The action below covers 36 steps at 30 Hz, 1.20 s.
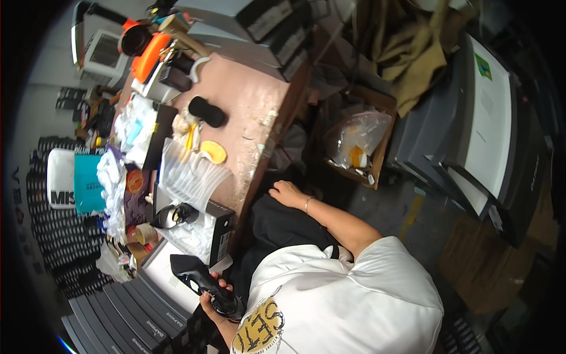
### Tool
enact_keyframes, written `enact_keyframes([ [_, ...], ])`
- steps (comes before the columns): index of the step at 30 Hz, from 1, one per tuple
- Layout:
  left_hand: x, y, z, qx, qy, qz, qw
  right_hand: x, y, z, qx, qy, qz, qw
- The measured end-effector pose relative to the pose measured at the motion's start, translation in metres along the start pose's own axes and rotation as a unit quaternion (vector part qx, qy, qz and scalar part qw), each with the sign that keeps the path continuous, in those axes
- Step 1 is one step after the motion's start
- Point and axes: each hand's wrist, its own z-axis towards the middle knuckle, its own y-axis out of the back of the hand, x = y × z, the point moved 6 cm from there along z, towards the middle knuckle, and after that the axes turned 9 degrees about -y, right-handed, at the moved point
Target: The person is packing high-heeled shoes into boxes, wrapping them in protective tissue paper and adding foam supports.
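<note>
1. Left hand is closed around a glossy black shoe, thumb on one side and fingers on the other; the shoe is at lower left, just beyond the near end of an open shoebox, its pointed toe aimed up and left.
2. Right hand lies palm down on black trousers, fingers slightly apart and loosely bent; a thin bracelet circles the wrist.
3. Hidden parts: the grip covers part of the held shoe, and its lower end is hard to separate from the shadow beside the white shirt; the shirt also covers most of the left arm.
4. Inside the open box, a second black shoe sits among white tissue, only partly showing; translucent wrapping spreads over the far end and onto the brown bench.
5. On the bench, a yellow round pad lies near a black rounded object whose kind is unclear; the clutter farther left is crowded and hard to sort out; the lens's dark rim cuts off the outer edges.
6. Writing: pale lettering marks the stacked grey boxes; bold dark letters cross a white container, cut short by a turquoise box with smaller, blurred print; dark letters fill a yellow shirt patch; the open box's white end label is too small to read.
</note>
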Motion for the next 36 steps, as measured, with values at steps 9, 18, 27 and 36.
enact_keyframes([
  [9, 0.009, 0.007, -0.003, -0.011, -0.024, 0.008, 1.000, -0.120, -0.032, 0.040, 0.143, -0.275, -0.013, 0.951],
  [18, 0.004, 0.018, 0.023, -0.023, -0.034, -0.028, 0.999, 0.046, 0.045, 0.001, 0.052, -0.022, 0.120, 0.991],
  [27, -0.013, 0.015, 0.058, 0.062, -0.062, 0.075, 0.993, 0.264, -0.021, -0.087, 0.361, 0.124, 0.143, 0.913],
  [36, -0.032, 0.029, 0.013, -0.076, -0.228, 0.227, 0.944, 0.297, -0.102, -0.116, 0.398, 0.071, 0.128, 0.906],
])
